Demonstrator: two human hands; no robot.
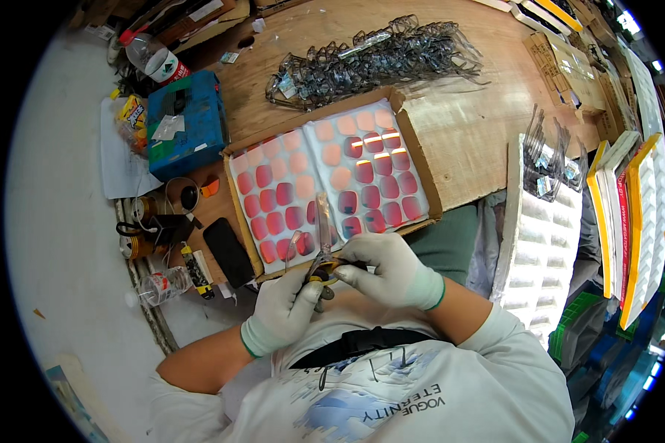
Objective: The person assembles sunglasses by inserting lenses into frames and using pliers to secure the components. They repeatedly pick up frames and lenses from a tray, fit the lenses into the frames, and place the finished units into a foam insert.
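White gloves with green cuffs cover both hands. Close to my body, my left hand (279,310) and my right hand (393,272) are closed on a pair of glasses (324,244). Its clear, greyish temples point up and away from me. The front of the glasses, dark and partly yellowish, sits between my fingertips and is mostly hidden by them. Just beyond my hands lies a shallow cardboard box (420,159). Rows of loose tinted lenses (293,217), pink to red, rest on white sheets inside it.
A tangled pile of glasses frames (377,63) lies at the back. White trays (543,251) stand at the right, with more frames (547,166) on one. A blue box (186,122), a black phone (227,252) and plastic bottles (155,57) are at the left.
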